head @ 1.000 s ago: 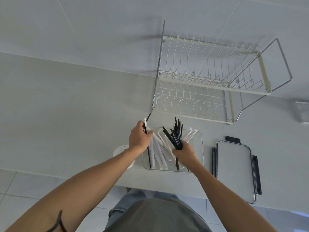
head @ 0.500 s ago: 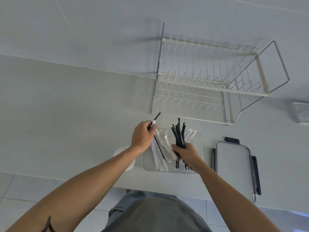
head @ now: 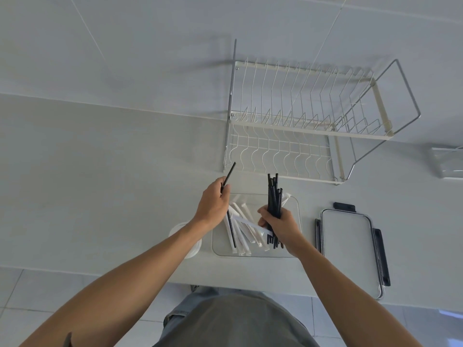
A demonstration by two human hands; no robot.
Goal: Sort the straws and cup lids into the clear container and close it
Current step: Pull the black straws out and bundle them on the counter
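The clear container (head: pixel 297 216) stands open on the counter near its front edge. Several white paper-wrapped straws (head: pixel 244 227) lie slanted inside it. My left hand (head: pixel 213 205) is over the container's left side and pinches a single black straw (head: pixel 228 177) that runs from above the hand down into the container. My right hand (head: pixel 279 225) grips a bundle of black straws (head: pixel 273 194) held nearly upright over the container's right half. A stack of white cup lids (head: pixel 193 247) sits left of the container, partly hidden by my left forearm.
The container's lid (head: pixel 348 246) with dark clips lies flat to the right. A wire dish rack (head: pixel 300 126) stands behind the container. A small clear box (head: pixel 448 162) is at the far right edge. The counter's front edge runs just below the container.
My right hand turned the black bundle from fanned and slanted to nearly upright. My left hand stayed on the single black straw, shifting slightly up and left.
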